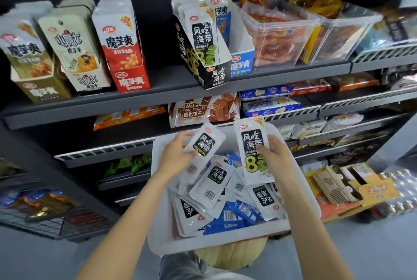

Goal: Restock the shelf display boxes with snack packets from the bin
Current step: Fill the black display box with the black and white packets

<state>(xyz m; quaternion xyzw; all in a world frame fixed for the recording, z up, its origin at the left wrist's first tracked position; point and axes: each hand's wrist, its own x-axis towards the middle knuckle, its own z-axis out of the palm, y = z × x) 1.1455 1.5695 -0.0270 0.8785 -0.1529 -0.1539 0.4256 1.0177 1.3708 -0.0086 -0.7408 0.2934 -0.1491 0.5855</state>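
My forearms reach out over the white bin [158, 223], which sits right below me on a round yellowish stool [230, 257]. The bin is heaped with small white-and-black seaweed packets [209, 180] lying every which way, with blue packets [234, 216] poking out underneath them at the near side.

My left hand [176, 153] pinches one small seaweed packet [204, 141] by its lower edge, thumb and fingers curled on it, the packet tilted up over the bin's far left corner. My right hand [274, 155] grips a taller white pouch [253, 151] with black lettering and a big yellow 8, thumb pressed on its front, the pouch standing nearly upright above the bin's far right side.

Up on the top shelf [167, 90], dead ahead, stands the black seaweed display box [203, 72], with a few matching pouches upright inside and leaning back. Just beside it on the right is a blue-fronted display box [241, 63], only partly filled. Further right are two clear plastic tubs [277, 38] of orange snacks. Off to the left, well apart from the black box, three more display boxes stand in a row: olive [38, 92], cream [88, 81] and red [133, 79], all packed with pouches.

On the shelf beneath, a brown wafer biscuit bag [198, 110] lies just beyond the bin's far rim.
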